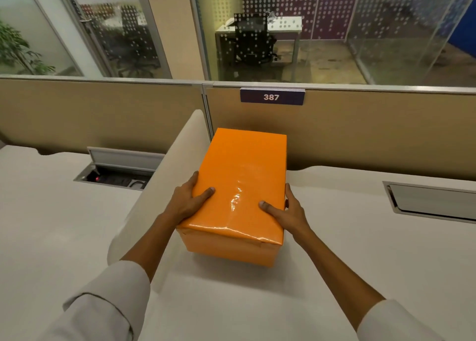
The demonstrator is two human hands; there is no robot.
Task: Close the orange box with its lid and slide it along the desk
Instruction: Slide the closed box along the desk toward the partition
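Observation:
The orange box [231, 249] stands on the white desk [334, 250] with its glossy orange lid [242, 176] sitting on top, covering it. My left hand [189, 199] grips the lid's near left edge, thumb lying on the top and fingers down the side. My right hand [286, 212] holds the near right edge the same way, thumb on top. The box's long side points away from me toward the beige partition.
A low white divider [164, 176] runs close along the box's left side. The beige partition [360, 129] with a "387" sign [272, 97] stands just behind it. An open cable hatch [116, 176] lies at the left, a shut one [432, 199] at the right.

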